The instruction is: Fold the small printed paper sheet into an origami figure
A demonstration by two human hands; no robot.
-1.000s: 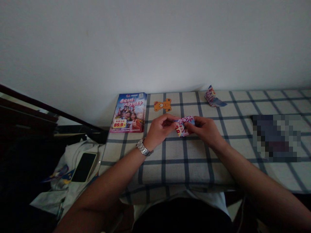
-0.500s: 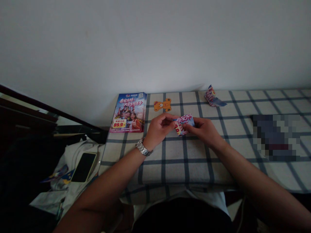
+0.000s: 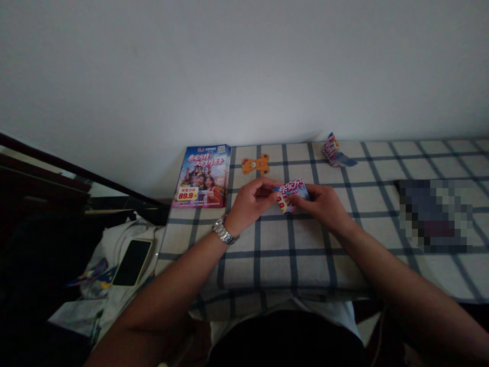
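Note:
A small folded paper flyer (image 3: pixel 293 191), printed in blue, white and red, is held between my two hands above the checked tablecloth. My left hand (image 3: pixel 255 201), with a metal watch on its wrist, pinches the flyer's left edge. On the other side, my right hand (image 3: pixel 324 205) grips the flyer with the thumb lying across its front. Fingers behind the paper are partly hidden. Beyond my hands, close to the wall, stands another folded flyer piece (image 3: pixel 336 153) in the same colours. To the left lies a stack of flyers (image 3: pixel 201 178) marked 89.9.
A flat bear cutout or print (image 3: pixel 255 164) is on the checked tablecloth (image 3: pixel 263 260) beside the stack. At the right lies a dark, pixelated item (image 3: pixel 431 216). Left of the table, a phone (image 3: pixel 132 262) rests on white fabric or bags. A white wall rises behind.
The flyer in my hands has tilted or shifted slightly, so more of its printed lettering shows. Both hands keep nearly the same place, and the other things have not moved.

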